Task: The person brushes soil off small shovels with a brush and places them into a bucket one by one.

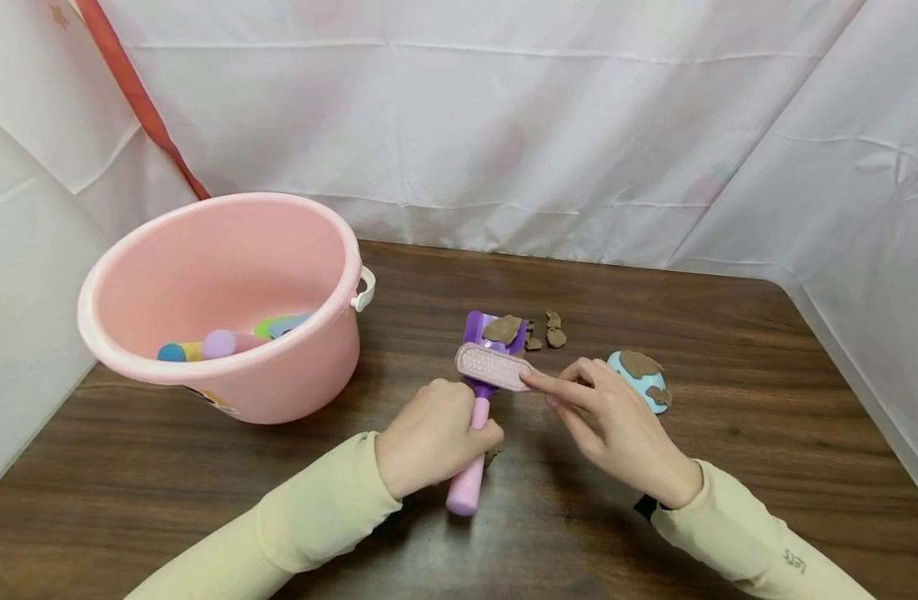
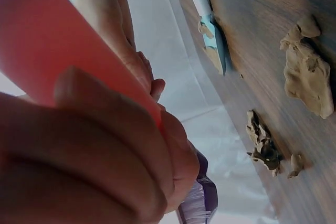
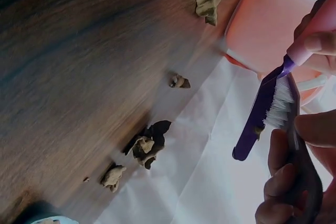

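My left hand (image 1: pixel 436 433) grips the pink handle of a small purple shovel (image 1: pixel 474 323), its blade pointing away from me. A flat brown lump of clay (image 1: pixel 504 328) lies on the blade. With the fingers of my right hand (image 1: pixel 624 425) I hold a pink-backed brush (image 1: pixel 492 368) across the shovel. Its white bristles (image 3: pixel 279 103) face the blade and reach its surface in the right wrist view. A small brown bit shows at the blade near the bristles. The left wrist view mostly shows my curled left fingers around the handle.
Left of my hands stands a large pink bucket (image 1: pixel 316 367) with colourful toy handles inside. Loose brown clay pieces (image 1: pixel 554 330) lie beyond the shovel, and another lump (image 2: pixel 307 74) is near my left hand. A light-blue shovel (image 1: pixel 642 386) bearing clay lies at right. White curtains surround the table.
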`<state>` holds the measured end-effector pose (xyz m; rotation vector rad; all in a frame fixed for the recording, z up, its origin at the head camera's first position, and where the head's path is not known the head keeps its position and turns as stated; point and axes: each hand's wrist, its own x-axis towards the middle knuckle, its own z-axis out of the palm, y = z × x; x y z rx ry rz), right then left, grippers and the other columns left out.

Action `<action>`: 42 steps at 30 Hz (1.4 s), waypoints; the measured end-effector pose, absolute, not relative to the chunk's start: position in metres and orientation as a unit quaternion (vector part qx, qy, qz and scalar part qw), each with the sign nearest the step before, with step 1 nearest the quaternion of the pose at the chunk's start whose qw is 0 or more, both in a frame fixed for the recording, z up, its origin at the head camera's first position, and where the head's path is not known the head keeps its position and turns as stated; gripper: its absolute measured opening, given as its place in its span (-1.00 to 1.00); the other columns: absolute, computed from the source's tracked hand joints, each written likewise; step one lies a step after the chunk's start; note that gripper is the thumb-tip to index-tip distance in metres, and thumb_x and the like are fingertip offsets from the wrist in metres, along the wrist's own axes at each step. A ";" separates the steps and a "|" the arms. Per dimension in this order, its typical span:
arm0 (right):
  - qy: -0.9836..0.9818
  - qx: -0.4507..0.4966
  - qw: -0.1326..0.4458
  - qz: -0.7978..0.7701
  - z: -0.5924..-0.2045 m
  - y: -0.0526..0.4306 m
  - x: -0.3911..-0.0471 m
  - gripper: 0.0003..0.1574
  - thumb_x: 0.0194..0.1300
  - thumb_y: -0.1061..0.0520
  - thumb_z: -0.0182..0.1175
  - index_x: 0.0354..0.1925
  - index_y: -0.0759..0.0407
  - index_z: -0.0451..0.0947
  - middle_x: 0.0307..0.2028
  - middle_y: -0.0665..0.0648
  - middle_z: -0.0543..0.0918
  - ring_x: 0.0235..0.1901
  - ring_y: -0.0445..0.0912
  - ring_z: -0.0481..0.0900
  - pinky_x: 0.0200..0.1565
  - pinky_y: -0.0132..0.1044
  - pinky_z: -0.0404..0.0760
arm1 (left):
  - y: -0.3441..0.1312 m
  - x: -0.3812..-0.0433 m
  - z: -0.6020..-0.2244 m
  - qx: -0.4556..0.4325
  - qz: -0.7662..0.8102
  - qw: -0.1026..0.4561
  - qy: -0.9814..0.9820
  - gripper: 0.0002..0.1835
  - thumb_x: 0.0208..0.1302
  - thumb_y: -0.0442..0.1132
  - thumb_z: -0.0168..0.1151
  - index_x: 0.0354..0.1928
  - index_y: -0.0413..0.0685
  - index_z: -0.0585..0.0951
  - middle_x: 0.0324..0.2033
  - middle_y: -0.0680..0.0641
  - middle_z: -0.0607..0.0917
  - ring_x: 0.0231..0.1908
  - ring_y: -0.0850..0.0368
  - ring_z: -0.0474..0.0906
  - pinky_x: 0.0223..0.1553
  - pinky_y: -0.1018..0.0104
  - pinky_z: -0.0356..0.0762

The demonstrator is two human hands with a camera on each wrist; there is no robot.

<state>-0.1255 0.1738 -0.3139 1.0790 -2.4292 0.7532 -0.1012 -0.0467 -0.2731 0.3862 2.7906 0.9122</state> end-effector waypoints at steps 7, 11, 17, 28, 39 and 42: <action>-0.857 0.391 0.197 0.270 -0.311 0.176 -0.132 -0.28 -0.02 0.49 0.21 0.08 -0.06 0.62 -0.41 -0.11 0.49 -0.42 -0.27 0.32 -0.36 -0.41 0.30 | -0.046 -0.099 -0.272 0.136 0.301 0.075 0.941 -0.59 -0.03 -0.27 0.21 -0.82 0.06 0.21 -0.79 0.12 0.21 -0.75 0.27 0.19 -0.75 0.39 0.17; -0.862 0.383 0.195 0.268 -0.311 0.177 -0.135 -0.31 0.01 0.48 0.21 0.07 -0.06 0.63 -0.44 -0.10 0.49 -0.45 -0.25 0.31 -0.38 -0.41 0.28 | -0.046 -0.098 -0.271 0.141 0.297 0.066 0.942 -0.59 -0.03 -0.29 0.20 -0.82 0.07 0.20 -0.79 0.12 0.21 -0.74 0.27 0.20 -0.75 0.38 0.19; -0.864 0.374 0.205 0.267 -0.312 0.180 -0.139 -0.29 0.00 0.48 0.22 0.07 -0.09 0.63 -0.46 -0.11 0.46 -0.45 -0.26 0.28 -0.35 -0.39 0.24 | -0.046 -0.096 -0.272 0.152 0.290 0.056 0.943 -0.58 -0.02 -0.29 0.20 -0.82 0.09 0.19 -0.80 0.13 0.22 -0.75 0.26 0.22 -0.75 0.38 0.20; -0.861 0.352 0.241 0.277 -0.312 0.184 -0.145 -0.26 -0.05 0.54 0.25 0.05 -0.04 0.64 -0.45 -0.10 0.50 -0.46 -0.24 0.29 -0.37 -0.37 0.26 | -0.044 -0.094 -0.272 0.158 0.293 0.064 0.941 -0.57 -0.01 -0.29 0.19 -0.82 0.09 0.19 -0.82 0.14 0.21 -0.75 0.28 0.22 -0.76 0.40 0.18; -0.875 0.317 0.216 0.296 -0.315 0.189 -0.151 -0.27 -0.02 0.58 0.17 0.05 0.01 0.64 -0.47 -0.10 0.48 -0.50 -0.23 0.30 -0.38 -0.45 0.21 | -0.045 -0.093 -0.274 0.163 0.300 0.081 0.937 -0.58 -0.01 -0.29 0.22 -0.82 0.09 0.20 -0.83 0.16 0.19 -0.77 0.29 0.20 -0.77 0.41 0.16; -0.875 0.311 0.217 0.301 -0.314 0.189 -0.152 -0.28 -0.02 0.58 0.16 0.04 0.03 0.64 -0.48 -0.09 0.48 -0.48 -0.25 0.30 -0.37 -0.46 0.21 | -0.045 -0.093 -0.275 0.163 0.298 0.079 0.937 -0.58 0.00 -0.28 0.22 -0.82 0.08 0.21 -0.83 0.15 0.20 -0.76 0.28 0.21 -0.77 0.41 0.18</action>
